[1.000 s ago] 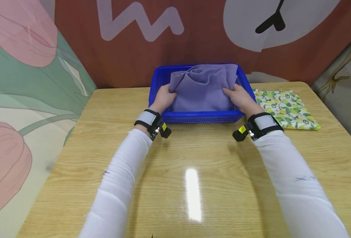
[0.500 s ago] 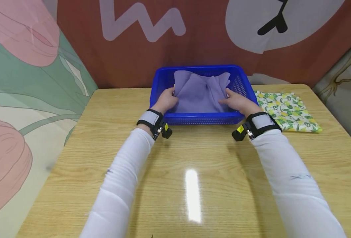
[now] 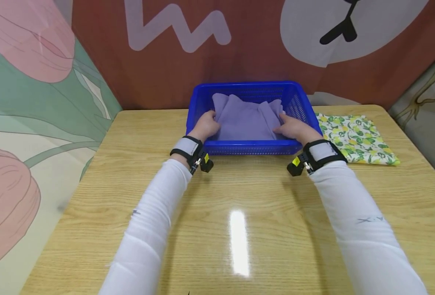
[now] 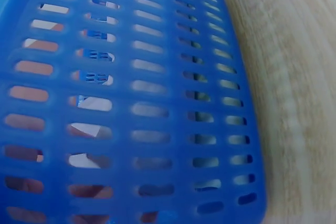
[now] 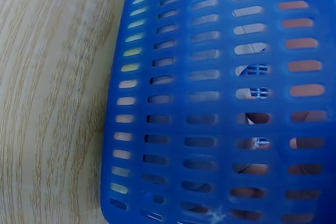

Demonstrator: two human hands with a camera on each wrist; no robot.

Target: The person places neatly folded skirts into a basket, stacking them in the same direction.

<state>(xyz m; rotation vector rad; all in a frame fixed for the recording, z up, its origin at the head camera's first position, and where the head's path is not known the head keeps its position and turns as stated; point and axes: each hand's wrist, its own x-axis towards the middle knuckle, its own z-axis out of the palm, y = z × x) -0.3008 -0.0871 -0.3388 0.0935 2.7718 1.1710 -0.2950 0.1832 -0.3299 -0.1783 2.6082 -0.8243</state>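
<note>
A folded purple cloth lies low inside a blue plastic basket. My left hand reaches over the near left rim and grips the cloth's left side. At the opposite side my right hand holds the cloth's right edge, with the thumb uppermost. The fingertips are partly hidden by the fabric. In the left wrist view the slotted basket wall fills most of the picture. The right wrist view shows the basket wall likewise, with only bits of cloth and hand behind the slots.
To the right of the basket, a folded lemon-print cloth lies flat on the wooden table. Behind the table's far edge stands a painted wall, close to the basket's back. Bare tabletop shows in front of the basket.
Both hands have lowered the purple cloth deeper into the basket. It stood up above the back rim before; now it lies flatter, and more of the basket's back wall shows.
</note>
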